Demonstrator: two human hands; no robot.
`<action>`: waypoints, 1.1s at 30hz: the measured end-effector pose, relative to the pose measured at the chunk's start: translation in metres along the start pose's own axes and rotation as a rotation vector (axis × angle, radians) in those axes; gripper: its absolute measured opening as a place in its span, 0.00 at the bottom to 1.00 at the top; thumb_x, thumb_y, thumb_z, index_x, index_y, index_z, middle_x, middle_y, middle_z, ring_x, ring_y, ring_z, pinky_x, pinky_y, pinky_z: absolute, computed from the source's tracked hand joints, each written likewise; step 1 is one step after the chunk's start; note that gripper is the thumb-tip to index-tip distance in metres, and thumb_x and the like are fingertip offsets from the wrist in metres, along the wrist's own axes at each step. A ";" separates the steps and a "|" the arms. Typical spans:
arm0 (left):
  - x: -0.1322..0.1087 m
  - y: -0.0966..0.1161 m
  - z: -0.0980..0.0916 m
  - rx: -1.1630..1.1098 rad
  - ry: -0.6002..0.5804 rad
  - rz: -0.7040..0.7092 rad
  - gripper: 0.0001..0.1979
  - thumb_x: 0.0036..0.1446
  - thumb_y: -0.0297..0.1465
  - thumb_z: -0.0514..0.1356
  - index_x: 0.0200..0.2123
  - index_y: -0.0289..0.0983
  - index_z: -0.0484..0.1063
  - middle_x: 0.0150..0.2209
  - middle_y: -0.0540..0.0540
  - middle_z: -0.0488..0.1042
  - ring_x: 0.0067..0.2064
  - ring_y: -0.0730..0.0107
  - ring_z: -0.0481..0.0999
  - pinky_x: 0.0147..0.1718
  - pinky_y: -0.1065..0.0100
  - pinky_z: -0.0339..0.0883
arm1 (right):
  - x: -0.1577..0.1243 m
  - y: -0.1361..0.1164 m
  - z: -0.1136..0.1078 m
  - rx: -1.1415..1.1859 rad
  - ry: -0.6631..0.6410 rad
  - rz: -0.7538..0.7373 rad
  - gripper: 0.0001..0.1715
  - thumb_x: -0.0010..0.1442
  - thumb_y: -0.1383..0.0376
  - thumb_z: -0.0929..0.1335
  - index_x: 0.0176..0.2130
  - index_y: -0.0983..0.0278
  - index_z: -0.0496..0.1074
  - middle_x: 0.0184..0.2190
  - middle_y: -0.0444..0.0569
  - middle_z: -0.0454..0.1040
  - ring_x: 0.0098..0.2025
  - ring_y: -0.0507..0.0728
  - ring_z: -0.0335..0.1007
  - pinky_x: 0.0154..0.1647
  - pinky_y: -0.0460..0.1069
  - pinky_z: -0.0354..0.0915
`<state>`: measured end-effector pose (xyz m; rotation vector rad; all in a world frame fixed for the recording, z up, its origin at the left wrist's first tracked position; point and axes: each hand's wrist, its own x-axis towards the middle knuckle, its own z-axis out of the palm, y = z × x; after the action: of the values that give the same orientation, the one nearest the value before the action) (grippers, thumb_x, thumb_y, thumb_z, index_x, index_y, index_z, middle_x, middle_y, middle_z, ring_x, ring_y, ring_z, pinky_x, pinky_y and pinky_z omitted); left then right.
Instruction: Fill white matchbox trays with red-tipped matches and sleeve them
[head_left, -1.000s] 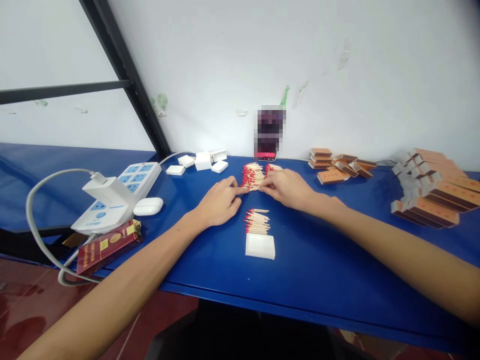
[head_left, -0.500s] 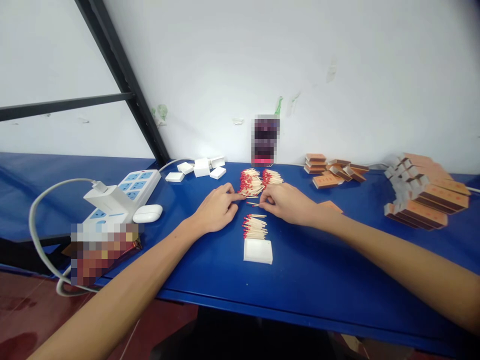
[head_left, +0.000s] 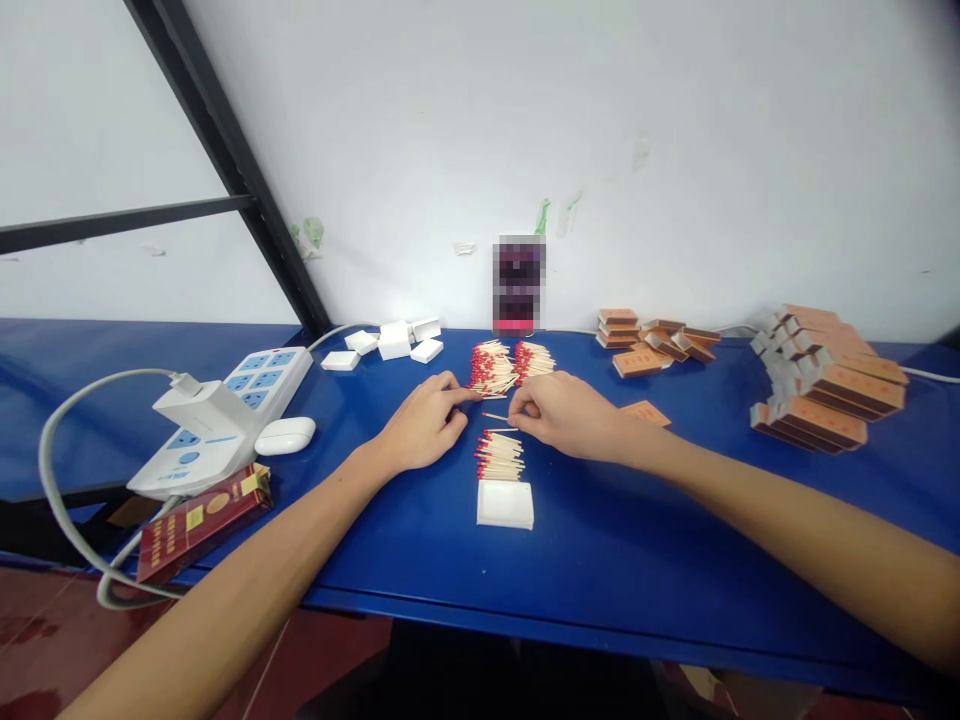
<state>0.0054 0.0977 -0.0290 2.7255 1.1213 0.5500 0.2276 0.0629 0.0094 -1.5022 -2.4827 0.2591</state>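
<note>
Two heaps of red-headed matches [head_left: 491,367] lie near the wall. My left hand [head_left: 426,422] rests beside the left heap, fingers apart, index fingertip at its lower edge. Thumb and index finger of my right hand [head_left: 559,412] pinch the end of a single match [head_left: 496,416], its red head pointing left. Just below is a row of matches [head_left: 501,456] laid side by side, heads to the left. A shallow white tray [head_left: 505,503] sits directly under that row.
White trays [head_left: 394,340] lie at the back left, orange matchboxes [head_left: 641,360] at the back right, and stacked matchboxes [head_left: 829,385] farther right. A power strip [head_left: 247,385], white case [head_left: 285,436] and red box [head_left: 204,520] are at left. A phone [head_left: 518,285] leans against the wall.
My right hand has moved slightly towards me with a match, closer to the laid row. The whole view has shifted a little; my left hand stays by the heap.
</note>
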 end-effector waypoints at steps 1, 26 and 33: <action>0.000 0.000 0.000 0.001 -0.001 0.001 0.22 0.60 0.26 0.50 0.55 0.37 0.73 0.41 0.43 0.68 0.44 0.59 0.70 0.48 0.56 0.67 | 0.000 0.002 -0.001 -0.007 -0.010 -0.012 0.11 0.60 0.68 0.66 0.28 0.61 0.77 0.26 0.44 0.76 0.27 0.52 0.66 0.28 0.47 0.54; 0.000 0.010 -0.004 0.012 -0.010 -0.015 0.17 0.62 0.28 0.50 0.48 0.35 0.74 0.41 0.43 0.69 0.43 0.58 0.70 0.48 0.55 0.65 | -0.009 0.062 -0.011 -0.228 0.011 -0.028 0.09 0.62 0.67 0.65 0.33 0.63 0.74 0.35 0.50 0.76 0.34 0.56 0.70 0.33 0.48 0.57; -0.007 0.026 -0.010 -0.100 -0.056 0.053 0.15 0.59 0.26 0.51 0.42 0.38 0.76 0.37 0.46 0.68 0.43 0.60 0.69 0.46 0.58 0.66 | -0.005 0.028 0.003 -0.110 0.012 -0.051 0.06 0.60 0.68 0.66 0.32 0.62 0.73 0.33 0.48 0.77 0.33 0.54 0.69 0.32 0.48 0.55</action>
<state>0.0141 0.0743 -0.0143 2.6746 0.9837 0.5187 0.2525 0.0707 -0.0014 -1.4745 -2.5595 0.1069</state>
